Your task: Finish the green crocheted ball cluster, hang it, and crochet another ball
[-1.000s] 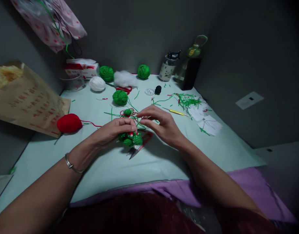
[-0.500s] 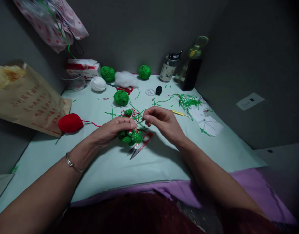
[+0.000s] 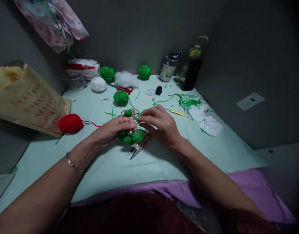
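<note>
My left hand (image 3: 112, 129) is closed, thumb against fingers, around a crocheted green piece (image 3: 136, 136) with a bit of red and white in it. Rounded green lobes of that piece hang below the fingers, and another small green lump (image 3: 128, 112) shows above them. Close beside it, the fingertips of my right hand (image 3: 161, 125) come together at the left thumb. Whatever thin strand or tool they pinch is too small to make out. Thread snips (image 3: 139, 149) with red handles lie on the table under the hands, their handles partly covered by the right hand.
Green yarn balls (image 3: 121, 97), a white ball (image 3: 98, 84), a red ball (image 3: 70, 123), stuffing (image 3: 126, 79) and red scissors (image 3: 125, 90) surround the work. A yellow crochet hook (image 3: 177, 112), yarn scraps (image 3: 188, 101) and bottles (image 3: 167, 70) stand or lie right; a paper bag (image 3: 34, 100) leans left.
My right hand has moved left and turned so its fingers meet the left thumb, covering more of the snips' handles. The left hand keeps its hold on the green piece.
</note>
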Demonstrator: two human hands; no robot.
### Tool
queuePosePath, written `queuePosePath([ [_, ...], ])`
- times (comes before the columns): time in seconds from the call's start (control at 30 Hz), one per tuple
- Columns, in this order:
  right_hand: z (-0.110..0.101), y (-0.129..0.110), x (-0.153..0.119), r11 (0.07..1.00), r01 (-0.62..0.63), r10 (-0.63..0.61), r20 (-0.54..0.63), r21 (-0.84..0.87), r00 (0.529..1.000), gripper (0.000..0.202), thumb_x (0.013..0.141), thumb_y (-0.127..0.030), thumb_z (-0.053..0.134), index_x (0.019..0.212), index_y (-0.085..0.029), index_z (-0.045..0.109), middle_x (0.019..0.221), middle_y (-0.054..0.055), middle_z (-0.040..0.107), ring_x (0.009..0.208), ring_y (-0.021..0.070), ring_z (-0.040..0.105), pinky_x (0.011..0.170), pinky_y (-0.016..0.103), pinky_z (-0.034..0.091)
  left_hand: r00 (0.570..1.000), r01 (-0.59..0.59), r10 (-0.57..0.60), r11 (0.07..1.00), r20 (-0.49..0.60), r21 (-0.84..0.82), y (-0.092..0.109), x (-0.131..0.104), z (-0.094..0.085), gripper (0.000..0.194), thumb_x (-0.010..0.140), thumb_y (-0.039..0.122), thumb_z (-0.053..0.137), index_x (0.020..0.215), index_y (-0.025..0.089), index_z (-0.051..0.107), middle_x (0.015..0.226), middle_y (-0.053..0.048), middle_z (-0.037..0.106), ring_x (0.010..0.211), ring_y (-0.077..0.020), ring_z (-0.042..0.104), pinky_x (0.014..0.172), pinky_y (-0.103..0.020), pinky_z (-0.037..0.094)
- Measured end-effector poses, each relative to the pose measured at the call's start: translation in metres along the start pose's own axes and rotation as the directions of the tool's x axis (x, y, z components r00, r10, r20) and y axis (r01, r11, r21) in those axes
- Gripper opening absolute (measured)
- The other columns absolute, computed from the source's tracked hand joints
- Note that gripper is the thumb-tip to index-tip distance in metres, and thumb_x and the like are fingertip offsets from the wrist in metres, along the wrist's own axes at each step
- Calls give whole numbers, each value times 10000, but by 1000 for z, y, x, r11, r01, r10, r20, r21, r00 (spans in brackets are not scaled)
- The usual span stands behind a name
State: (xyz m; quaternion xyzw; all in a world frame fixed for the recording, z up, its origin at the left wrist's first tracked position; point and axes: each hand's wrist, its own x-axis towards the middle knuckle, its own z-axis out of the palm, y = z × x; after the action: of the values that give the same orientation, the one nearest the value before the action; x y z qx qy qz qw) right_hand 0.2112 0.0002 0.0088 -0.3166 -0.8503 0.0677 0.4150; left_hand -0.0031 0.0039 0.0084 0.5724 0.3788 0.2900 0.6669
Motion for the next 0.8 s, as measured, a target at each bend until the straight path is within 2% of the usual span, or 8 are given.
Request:
queuePosePath([
  [0.13,5,3,-3,996,4,-1,27,-90,1000,203,999,-248,523,919,-225,708,852,61,666,786,183,561,687,318,464,1000,10,-10,1000,-28,-10,2,0,1,210,788,381,746,756,182,686,724,9,571,656,-142,466,647,-286,356],
  [0.27,2,-1,-1,992,-95,91,55,81,994,147,990,-232,530,927,-205,660,875,47,631,750,148,556,670,289,456,1000,1,-1,999,-14,-53,1,0,1,186,776,361,769,776,185,709,741,7,594,672,-139,482,664,-286,364],
  [0.33,0,-4,1,949,-210,198,74,237,978,109,966,-237,574,892,-193,641,828,24,615,703,127,529,644,275,440,1000,-8,7,998,-14,-62,0,1,1,164,782,345,770,780,190,716,760,5,612,685,-137,489,676,-287,363],
  [0.47,-3,-10,4,673,-455,420,205,583,884,160,911,-330,666,868,-180,630,723,-27,567,585,83,464,538,232,392,999,-28,26,998,-48,-59,-2,2,2,136,793,328,766,814,202,721,817,2,632,728,-147,511,705,-293,369],
  [0.53,-2,-11,4,539,-499,438,280,679,854,190,900,-366,683,882,-183,632,719,-35,569,568,72,468,506,215,370,999,-31,28,998,-43,-61,-3,3,4,138,810,338,752,813,205,715,826,1,649,742,-153,526,718,-296,372],
  [0.63,2,-9,3,375,-547,453,367,748,812,215,910,-404,669,908,-199,606,714,-39,603,508,59,458,438,194,296,999,-22,24,998,40,-56,-4,3,7,167,838,361,721,816,196,716,875,-31,704,795,-179,572,752,-315,392],
  [0.7,4,-8,2,305,-568,460,404,764,791,246,901,-431,677,906,-202,587,692,-42,630,457,50,423,408,187,251,996,-17,21,999,90,-43,-5,3,8,164,837,355,720,821,192,718,901,-43,716,832,-190,587,775,-324,401],
  [0.8,5,-6,3,269,-582,482,416,767,771,287,863,-442,721,873,-191,584,596,-69,593,417,43,396,405,181,277,995,20,-20,1000,103,-5,-8,4,8,161,794,344,762,803,190,717,834,-25,685,774,-173,566,739,-317,395],
])
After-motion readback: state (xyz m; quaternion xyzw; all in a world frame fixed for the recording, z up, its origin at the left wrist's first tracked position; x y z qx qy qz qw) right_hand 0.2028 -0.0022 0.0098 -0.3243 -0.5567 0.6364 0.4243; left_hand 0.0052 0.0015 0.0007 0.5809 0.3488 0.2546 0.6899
